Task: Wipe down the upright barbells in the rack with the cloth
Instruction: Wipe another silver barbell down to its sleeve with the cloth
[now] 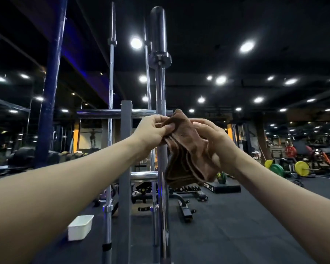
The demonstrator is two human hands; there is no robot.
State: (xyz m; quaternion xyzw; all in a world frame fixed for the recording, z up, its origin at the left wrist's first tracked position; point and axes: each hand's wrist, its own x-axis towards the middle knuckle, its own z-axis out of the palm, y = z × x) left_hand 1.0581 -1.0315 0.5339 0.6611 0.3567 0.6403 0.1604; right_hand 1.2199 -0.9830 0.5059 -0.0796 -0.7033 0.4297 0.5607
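Nearest barbell: we see the nearest barbell (pixel 161 92) standing upright in the rack (pixel 125 149), its long axis vertical and its thick sleeve end pointing up toward the ceiling.
Other barbells: a thinner barbell (pixel 111 115) stands upright at the left of the rack, and a third barbell (pixel 147 77) rises just behind the nearest one, partly hidden by it.
Cloth: we hold the brown cloth (pixel 185 149) against the right side of the nearest barbell's shaft at mid-height; its folded layers hang down and to the right.
Left hand: our left hand (pixel 152 131) pinches the cloth's upper left edge between thumb and curled fingers, right at the shaft.
Right hand: our right hand (pixel 212 138) grips the cloth from the right, fingers curled into the fabric.
In the way: the rack's chrome crossbars pass behind our hands.
Around: a white tub (pixel 80 226) sits on the floor at lower left; a black bench (pixel 185 199) lies beyond the rack; coloured weight plates (pixel 301 168) stand far right.
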